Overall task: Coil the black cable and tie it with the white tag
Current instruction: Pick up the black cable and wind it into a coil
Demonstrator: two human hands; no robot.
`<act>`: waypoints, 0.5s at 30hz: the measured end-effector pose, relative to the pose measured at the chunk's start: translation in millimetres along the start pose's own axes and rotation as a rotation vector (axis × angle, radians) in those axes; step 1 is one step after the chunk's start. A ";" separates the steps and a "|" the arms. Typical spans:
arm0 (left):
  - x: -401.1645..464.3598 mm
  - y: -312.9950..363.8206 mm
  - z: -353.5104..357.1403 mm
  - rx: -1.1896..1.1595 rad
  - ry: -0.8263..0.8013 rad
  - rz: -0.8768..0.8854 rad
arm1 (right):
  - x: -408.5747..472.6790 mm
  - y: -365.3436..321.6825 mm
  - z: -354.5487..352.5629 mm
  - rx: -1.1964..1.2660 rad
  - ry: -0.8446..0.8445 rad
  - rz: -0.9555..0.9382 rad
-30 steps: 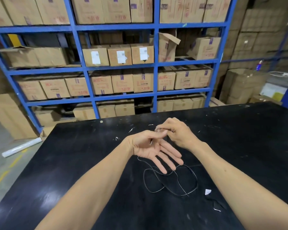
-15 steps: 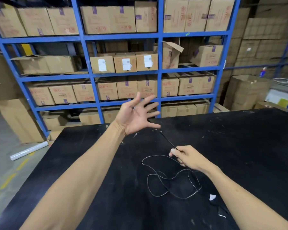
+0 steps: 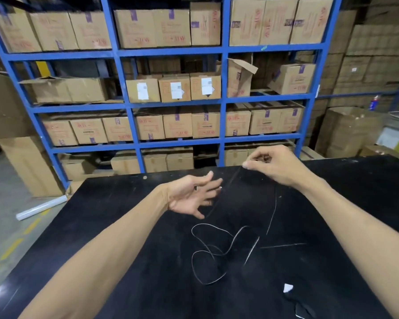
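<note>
The black cable (image 3: 207, 252) is lying in loose loops on the black table (image 3: 124, 226), one strand running up and away to the right hand (image 3: 272, 165), which is pinching it (fingertips closed). That hand has risen from the tabletop since half a second ago; the left hand (image 3: 191, 195) has dropped, fingers spreading open, gripping nothing. The white tag (image 3: 288, 287) is lying near the loops. Cardboard boxes (image 3: 175, 88) are filling the blue shelving (image 3: 224, 77).

Cable (image 3: 213, 252) on table (image 3: 124, 226); tag (image 3: 287, 288) to its right.
</note>
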State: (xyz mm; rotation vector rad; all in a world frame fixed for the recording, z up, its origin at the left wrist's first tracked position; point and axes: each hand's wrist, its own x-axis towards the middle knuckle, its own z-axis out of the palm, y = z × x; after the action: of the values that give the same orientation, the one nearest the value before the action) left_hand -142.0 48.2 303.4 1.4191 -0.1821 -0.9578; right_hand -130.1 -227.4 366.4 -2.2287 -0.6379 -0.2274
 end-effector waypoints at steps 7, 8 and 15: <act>12.4 14.3 41.7 -0.046 -0.351 0.170 | 33.2 26.4 2.0 -0.004 -0.111 -0.021; 10.3 21.1 41.8 -0.115 -0.382 0.264 | 30.1 33.7 9.9 0.034 -0.147 0.012; 0.8 68.5 23.9 -0.321 0.008 0.706 | -11.2 41.9 73.9 0.269 -0.304 0.068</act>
State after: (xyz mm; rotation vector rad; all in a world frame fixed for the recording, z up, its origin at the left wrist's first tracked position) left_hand -125.8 20.4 368.5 0.9502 -0.4657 -0.3719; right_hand -121.3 -200.4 285.5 -2.0338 -0.7066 0.2254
